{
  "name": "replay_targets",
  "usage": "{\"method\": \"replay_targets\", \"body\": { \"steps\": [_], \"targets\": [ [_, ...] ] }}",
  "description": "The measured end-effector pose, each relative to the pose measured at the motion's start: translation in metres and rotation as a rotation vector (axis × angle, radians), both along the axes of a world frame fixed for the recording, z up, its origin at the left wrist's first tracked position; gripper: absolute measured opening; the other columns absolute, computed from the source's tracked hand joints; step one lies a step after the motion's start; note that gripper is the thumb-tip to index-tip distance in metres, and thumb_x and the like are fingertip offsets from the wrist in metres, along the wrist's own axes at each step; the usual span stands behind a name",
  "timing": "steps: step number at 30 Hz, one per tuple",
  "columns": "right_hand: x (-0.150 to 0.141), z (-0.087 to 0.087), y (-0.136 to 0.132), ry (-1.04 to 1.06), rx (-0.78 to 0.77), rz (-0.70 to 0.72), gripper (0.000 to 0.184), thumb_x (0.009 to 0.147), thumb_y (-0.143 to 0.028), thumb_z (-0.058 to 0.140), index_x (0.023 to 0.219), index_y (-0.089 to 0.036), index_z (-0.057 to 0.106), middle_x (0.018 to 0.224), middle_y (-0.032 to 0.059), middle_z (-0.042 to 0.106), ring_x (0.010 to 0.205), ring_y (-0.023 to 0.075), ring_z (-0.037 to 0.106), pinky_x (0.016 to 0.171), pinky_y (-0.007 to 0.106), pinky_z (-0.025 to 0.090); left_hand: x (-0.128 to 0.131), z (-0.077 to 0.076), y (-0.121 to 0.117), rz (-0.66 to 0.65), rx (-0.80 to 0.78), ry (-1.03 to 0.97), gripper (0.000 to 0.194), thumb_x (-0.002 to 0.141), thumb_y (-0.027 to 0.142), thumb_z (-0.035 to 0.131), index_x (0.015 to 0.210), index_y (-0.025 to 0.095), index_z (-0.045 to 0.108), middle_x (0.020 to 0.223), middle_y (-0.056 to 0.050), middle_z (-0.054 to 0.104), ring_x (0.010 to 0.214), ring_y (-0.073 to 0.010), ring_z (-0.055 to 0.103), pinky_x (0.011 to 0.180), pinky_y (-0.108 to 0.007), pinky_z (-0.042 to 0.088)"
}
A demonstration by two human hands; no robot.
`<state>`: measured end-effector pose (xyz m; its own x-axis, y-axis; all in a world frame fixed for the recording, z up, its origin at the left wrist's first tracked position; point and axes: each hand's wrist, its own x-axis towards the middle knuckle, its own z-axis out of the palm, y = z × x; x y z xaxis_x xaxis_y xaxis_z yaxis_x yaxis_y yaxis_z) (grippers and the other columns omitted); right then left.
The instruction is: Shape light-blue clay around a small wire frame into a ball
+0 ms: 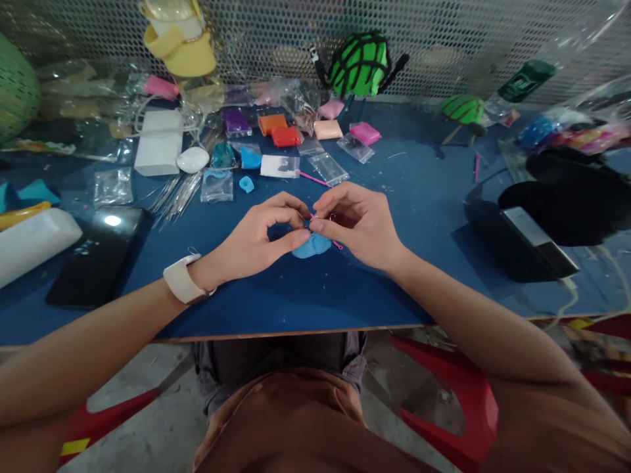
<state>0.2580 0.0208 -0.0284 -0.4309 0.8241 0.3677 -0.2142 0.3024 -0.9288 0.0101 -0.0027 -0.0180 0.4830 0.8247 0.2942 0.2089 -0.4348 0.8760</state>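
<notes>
My left hand (266, 230) and my right hand (352, 220) meet over the middle of the blue table (345, 295), fingertips touching. Both are pinched on a lump of light blue clay (312, 246) that rests under them. A thin pink tool (337, 245) pokes out beneath my right fingers; the right hand seems to grip it against the clay. A pale watch (182, 279) sits on my left wrist.
Clay blocks and small plastic bags (286, 138) lie across the table's back. A black phone (98, 253) and white box (158, 141) sit left; a black device (522, 243) with cable sits right. A green-and-black clay model (359, 62) stands by the mesh wall. Red stools (458, 414) below.
</notes>
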Motion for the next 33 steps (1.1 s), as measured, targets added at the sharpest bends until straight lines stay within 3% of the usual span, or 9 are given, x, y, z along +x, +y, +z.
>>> {"method": "replay_targets", "body": {
  "steps": [5,10,14,17,23,28,33],
  "targets": [
    [0.003,0.005,0.002,-0.018,-0.013,-0.047,0.034,0.091,-0.044,0.11,0.108,-0.024,0.088,0.093,-0.0004,0.083,0.082,0.0142,0.075,0.072,0.027,0.062,-0.001,0.0,0.003,-0.019,-0.081,-0.043,0.05,0.109,0.069,0.085,0.09,0.023,0.081,0.126,-0.013,0.079,0.11,-0.0258,0.073,0.093,-0.038,0.062],
    [0.01,0.005,0.009,-0.044,0.035,-0.049,0.04,0.088,-0.051,0.111,0.112,-0.027,0.089,0.105,0.0008,0.086,0.097,0.0188,0.079,0.09,0.034,0.069,0.0,-0.005,0.005,0.003,-0.154,-0.223,0.049,0.112,0.064,0.084,0.088,0.022,0.079,0.12,-0.012,0.077,0.108,-0.024,0.07,0.091,-0.035,0.06],
    [0.013,0.0,0.014,-0.04,-0.029,-0.005,0.041,0.087,-0.046,0.112,0.119,-0.031,0.091,0.105,-0.0011,0.087,0.089,0.016,0.077,0.077,0.03,0.065,0.003,-0.008,0.004,-0.014,-0.361,-0.402,0.045,0.107,0.064,0.091,0.091,0.022,0.083,0.115,-0.009,0.074,0.098,-0.0198,0.068,0.086,-0.032,0.061],
    [0.012,-0.002,0.015,-0.007,-0.088,-0.017,0.04,0.086,-0.045,0.113,0.116,-0.03,0.091,0.103,-0.001,0.087,0.089,0.016,0.077,0.077,0.03,0.065,0.005,-0.008,0.003,-0.017,-0.452,-0.432,0.045,0.105,0.065,0.093,0.095,0.022,0.086,0.107,-0.007,0.073,0.092,-0.0181,0.065,0.08,-0.031,0.059],
    [0.007,-0.004,0.012,0.021,-0.142,-0.008,0.039,0.086,-0.044,0.114,0.112,-0.028,0.089,0.103,-0.0006,0.088,0.092,0.0163,0.08,0.082,0.031,0.068,0.006,-0.01,0.001,0.015,-0.309,-0.269,0.051,0.101,0.065,0.097,0.08,0.021,0.082,0.105,-0.008,0.075,0.1,-0.0204,0.067,0.083,-0.034,0.052],
    [0.006,-0.001,0.008,0.019,-0.105,0.006,0.04,0.087,-0.037,0.113,0.116,-0.028,0.089,0.111,-0.0005,0.086,0.093,0.0148,0.08,0.081,0.029,0.069,0.004,-0.021,0.004,0.028,-0.343,-0.308,0.04,0.098,0.063,0.101,0.091,0.025,0.092,0.118,-0.01,0.082,0.122,-0.0255,0.071,0.097,-0.037,0.056],
    [0.006,0.0,0.008,0.002,-0.092,0.016,0.045,0.081,-0.034,0.117,0.113,-0.027,0.086,0.114,0.0002,0.084,0.096,0.0158,0.078,0.087,0.032,0.071,0.003,-0.021,0.005,-0.007,-0.385,-0.343,0.036,0.096,0.057,0.104,0.091,0.025,0.091,0.124,-0.009,0.081,0.125,-0.0255,0.071,0.103,-0.038,0.058]
  ]
}}
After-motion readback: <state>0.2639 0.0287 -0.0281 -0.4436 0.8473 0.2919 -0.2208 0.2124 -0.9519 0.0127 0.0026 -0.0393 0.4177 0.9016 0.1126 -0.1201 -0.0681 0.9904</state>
